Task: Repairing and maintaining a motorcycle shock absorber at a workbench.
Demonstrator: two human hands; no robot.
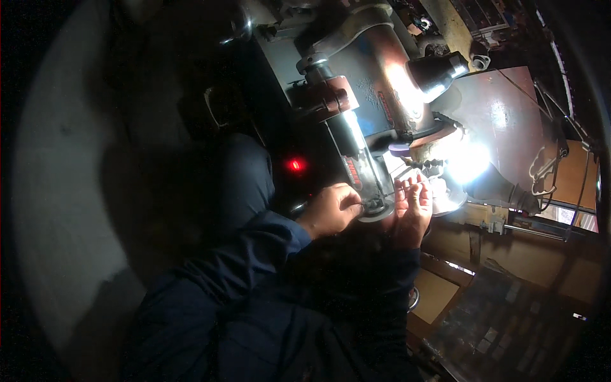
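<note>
My left hand (329, 210) reaches in from the left, its thumb and forefinger pinched together beside a round metal flange (377, 213) at the near end of a machine arm (363, 156). What those fingertips hold, if anything, is too small to make out. To the right of the flange, my right hand (414, 213) is raised with thumb and fingers closed on a thin dark rod (392, 193), which points toward the left hand. Just beyond the right fingertips is a purple disc, seemingly a grinding wheel (400, 149). Glare washes out part of this area.
A lit work lamp (471, 162) shines right of my right hand. Behind stands a reddish machine column (401, 76) with a black cylindrical fitting (439, 70). A small red light (294, 165) glows at left. Wooden panels (464, 248) and a dark board (503, 325) lie at lower right.
</note>
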